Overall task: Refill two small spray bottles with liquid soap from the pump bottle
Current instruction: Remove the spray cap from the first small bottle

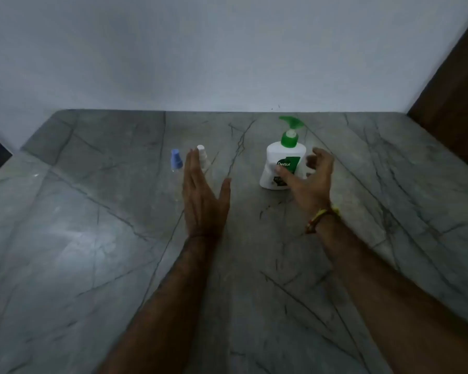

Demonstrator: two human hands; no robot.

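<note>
The left hand (200, 195) is held edge-up over the grey veined stone bench (92, 238), its fingers straight and together, the thumb spread to the right; it holds nothing. Its fingertips overlap the small clear spray bottle with the white cap (202, 155), which stands upright just behind them; whether they touch it cannot be told. Just to the left of that one stands the other small clear spray bottle with the blue cap (176, 161), also upright, its clear body hard to make out against the stone. The right hand (310, 182) hovers wide, fingers loosely curled and apart, thumb pointing at the white plastic pump bottle with the green pump head and green label (278, 160). It sits just beside the bottle's right flank, gripping nothing. A yellow and red thread band (322, 218) circles the right wrist. A pale wall (200, 49) rises behind the bench.
</note>
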